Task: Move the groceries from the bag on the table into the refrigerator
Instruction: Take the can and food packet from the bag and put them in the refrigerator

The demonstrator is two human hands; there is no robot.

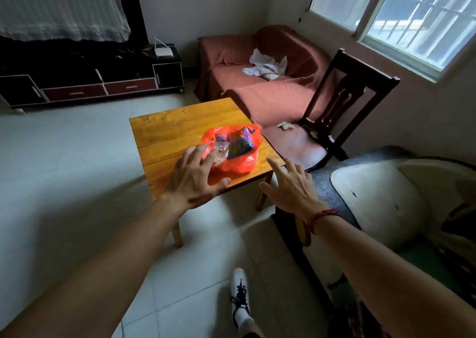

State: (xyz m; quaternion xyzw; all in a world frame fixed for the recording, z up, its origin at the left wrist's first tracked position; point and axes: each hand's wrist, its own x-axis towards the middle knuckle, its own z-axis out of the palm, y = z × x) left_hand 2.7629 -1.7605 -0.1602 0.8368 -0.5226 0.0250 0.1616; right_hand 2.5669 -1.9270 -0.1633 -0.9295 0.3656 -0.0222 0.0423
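A red-orange plastic bag (pixel 239 163) lies open on the small wooden table (pixel 164 136). Inside it I see a purple snack packet (pixel 240 144) and a clear plastic wrapper (pixel 220 152). My left hand (pixel 193 180) hovers over the bag's near-left edge, fingers spread, with the fingertips at the clear wrapper; I cannot tell if they touch it. My right hand (pixel 291 185) is spread open just off the table's near-right corner, holding nothing. No refrigerator is in view.
A dark wooden chair (pixel 332 121) stands right of the table. Behind it is a sofa (pixel 257 85) under a red-brown cover. A cushioned seat (pixel 386 198) is at my right. A dark TV cabinet (pixel 90 80) lines the far wall. Pale tiled floor (pixel 64 170) lies to the left.
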